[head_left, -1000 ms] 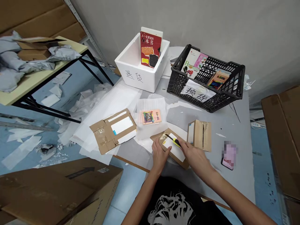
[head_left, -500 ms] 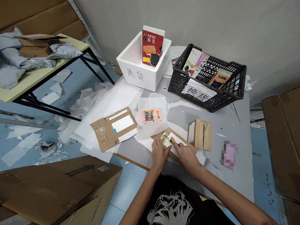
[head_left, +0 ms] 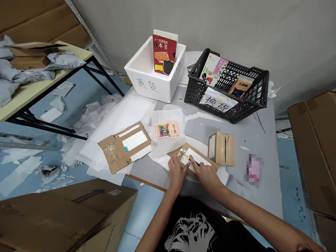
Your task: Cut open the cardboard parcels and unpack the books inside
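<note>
A flat cardboard parcel (head_left: 207, 160) with a white label and clear tape lies near the front of the grey table (head_left: 252, 140). My left hand (head_left: 176, 172) presses on its left corner, fingers curled. My right hand (head_left: 207, 174) is closed on a yellow and black cutter (head_left: 191, 159), whose tip rests on the parcel's taped left end. A second cardboard parcel (head_left: 222, 148) stands just behind to the right. A small pink booklet (head_left: 168, 130) lies on white foam sheet behind the hands.
An opened cardboard sleeve (head_left: 124, 146) lies to the left. A white foam box (head_left: 147, 77) holds a red book (head_left: 163, 54); a black crate (head_left: 236, 108) holds books. A pink phone (head_left: 254, 170) lies right. Large cartons stand at front left (head_left: 60, 217) and right (head_left: 315, 147).
My right hand has drawn the cutter back along the parcel toward its left end. The left hand stays on the parcel's corner. The view has shifted slightly.
</note>
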A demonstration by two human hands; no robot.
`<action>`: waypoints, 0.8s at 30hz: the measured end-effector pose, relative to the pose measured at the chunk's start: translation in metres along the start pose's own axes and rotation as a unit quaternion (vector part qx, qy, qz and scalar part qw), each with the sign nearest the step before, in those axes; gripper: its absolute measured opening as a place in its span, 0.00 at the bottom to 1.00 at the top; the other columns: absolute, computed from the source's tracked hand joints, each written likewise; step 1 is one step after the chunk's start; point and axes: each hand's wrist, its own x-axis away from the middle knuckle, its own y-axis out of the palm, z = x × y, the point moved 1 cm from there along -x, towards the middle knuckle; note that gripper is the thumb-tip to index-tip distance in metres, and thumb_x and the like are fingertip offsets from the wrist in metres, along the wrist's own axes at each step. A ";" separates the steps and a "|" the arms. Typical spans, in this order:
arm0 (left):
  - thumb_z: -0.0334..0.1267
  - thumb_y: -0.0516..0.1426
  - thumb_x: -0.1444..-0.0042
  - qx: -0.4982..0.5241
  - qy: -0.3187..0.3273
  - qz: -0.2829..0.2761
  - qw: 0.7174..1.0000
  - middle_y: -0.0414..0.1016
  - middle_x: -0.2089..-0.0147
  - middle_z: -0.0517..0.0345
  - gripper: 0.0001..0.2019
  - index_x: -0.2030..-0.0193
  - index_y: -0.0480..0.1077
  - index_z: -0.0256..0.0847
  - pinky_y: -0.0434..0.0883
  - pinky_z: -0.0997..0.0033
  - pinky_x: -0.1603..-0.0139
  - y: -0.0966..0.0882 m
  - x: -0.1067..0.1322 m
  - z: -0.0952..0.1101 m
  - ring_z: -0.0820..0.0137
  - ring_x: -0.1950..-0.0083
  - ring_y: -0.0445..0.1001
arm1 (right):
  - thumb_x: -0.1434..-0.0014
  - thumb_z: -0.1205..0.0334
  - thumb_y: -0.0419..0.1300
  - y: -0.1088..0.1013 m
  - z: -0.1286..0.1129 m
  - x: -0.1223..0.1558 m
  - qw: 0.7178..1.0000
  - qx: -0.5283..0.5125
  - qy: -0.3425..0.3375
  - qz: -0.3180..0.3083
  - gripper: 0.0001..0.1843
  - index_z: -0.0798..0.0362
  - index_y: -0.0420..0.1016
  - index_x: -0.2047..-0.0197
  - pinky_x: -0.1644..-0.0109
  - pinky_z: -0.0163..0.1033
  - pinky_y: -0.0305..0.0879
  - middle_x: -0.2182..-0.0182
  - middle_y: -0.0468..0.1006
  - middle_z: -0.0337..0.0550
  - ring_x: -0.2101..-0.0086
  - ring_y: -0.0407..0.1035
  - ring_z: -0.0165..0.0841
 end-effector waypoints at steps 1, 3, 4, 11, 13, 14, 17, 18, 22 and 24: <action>0.51 0.56 0.45 0.000 -0.001 -0.001 1.000 0.61 0.42 0.42 0.34 0.36 0.51 0.39 0.64 0.51 0.43 0.000 0.000 0.000 0.54 0.39 0.59 | 0.38 0.74 0.46 0.001 0.000 0.001 1.000 0.003 0.000 -0.001 0.34 0.52 0.45 0.30 0.67 0.37 0.69 0.66 0.76 0.52 0.70 0.75 0.36; 0.50 0.56 0.45 -0.002 -0.001 0.000 1.000 0.61 0.42 0.41 0.34 0.36 0.51 0.39 0.65 0.51 0.43 -0.001 0.000 0.001 0.54 0.38 0.59 | 0.38 0.75 0.45 0.001 -0.001 0.002 1.000 0.005 -0.001 -0.004 0.34 0.52 0.45 0.30 0.68 0.36 0.69 0.66 0.76 0.52 0.70 0.75 0.35; 0.50 0.56 0.45 -0.002 0.000 0.001 1.000 0.61 0.42 0.41 0.34 0.36 0.51 0.39 0.65 0.51 0.44 -0.001 0.000 0.001 0.54 0.38 0.59 | 0.38 0.75 0.45 0.000 -0.002 0.003 1.000 0.005 -0.001 -0.006 0.34 0.52 0.45 0.30 0.68 0.36 0.69 0.67 0.76 0.51 0.70 0.75 0.35; 0.48 0.56 0.44 0.000 -0.003 -0.008 1.000 0.60 0.41 0.42 0.34 0.34 0.49 0.40 0.64 0.52 0.42 -0.003 0.000 0.003 0.55 0.38 0.58 | 0.37 0.75 0.45 0.002 -0.002 0.003 1.000 0.013 -0.002 -0.002 0.33 0.52 0.45 0.30 0.68 0.34 0.69 0.66 0.77 0.51 0.70 0.75 0.34; 0.49 0.55 0.44 -0.004 -0.005 -0.014 1.000 0.60 0.41 0.41 0.34 0.34 0.48 0.40 0.64 0.52 0.42 -0.003 0.001 0.004 0.55 0.38 0.58 | 0.38 0.76 0.45 0.004 0.000 0.002 1.000 0.018 -0.006 -0.005 0.34 0.53 0.45 0.30 0.68 0.34 0.69 0.66 0.77 0.51 0.69 0.75 0.34; 0.50 0.55 0.43 -0.006 -0.007 -0.016 1.000 0.60 0.40 0.41 0.35 0.34 0.48 0.39 0.64 0.52 0.43 -0.003 0.001 0.004 0.55 0.38 0.58 | 0.38 0.76 0.45 0.004 0.001 0.002 1.000 0.022 -0.008 -0.011 0.34 0.53 0.44 0.30 0.68 0.34 0.69 0.66 0.77 0.51 0.69 0.75 0.34; 0.51 0.54 0.43 -0.021 -0.008 -0.013 1.000 0.60 0.40 0.42 0.35 0.33 0.48 0.39 0.65 0.53 0.44 -0.002 0.002 0.003 0.55 0.38 0.59 | 0.39 0.76 0.45 0.005 0.005 0.003 0.999 0.032 -0.017 -0.029 0.35 0.54 0.43 0.30 0.67 0.34 0.69 0.65 0.77 0.51 0.69 0.75 0.34; 0.52 0.54 0.43 -0.026 -0.004 -0.010 1.000 0.60 0.41 0.42 0.35 0.33 0.48 0.39 0.65 0.53 0.44 -0.001 0.002 0.002 0.55 0.38 0.59 | 0.39 0.76 0.45 0.005 0.006 0.004 0.999 0.035 -0.018 -0.031 0.35 0.54 0.42 0.30 0.67 0.33 0.69 0.65 0.77 0.52 0.69 0.75 0.33; 0.52 0.52 0.42 -0.049 0.016 -0.004 0.999 0.61 0.42 0.40 0.35 0.33 0.47 0.37 0.65 0.52 0.44 0.003 0.003 0.000 0.54 0.39 0.59 | 0.39 0.76 0.45 0.006 0.009 0.010 0.999 0.039 -0.014 -0.032 0.35 0.53 0.43 0.30 0.68 0.32 0.68 0.66 0.77 0.51 0.69 0.75 0.32; 0.51 0.51 0.41 -0.061 0.018 -0.003 0.998 0.61 0.43 0.40 0.34 0.33 0.47 0.35 0.66 0.52 0.44 0.006 0.002 0.000 0.54 0.39 0.59 | 0.39 0.76 0.46 0.007 0.010 0.016 0.999 0.037 -0.004 -0.035 0.35 0.53 0.44 0.30 0.69 0.32 0.68 0.67 0.77 0.50 0.70 0.75 0.33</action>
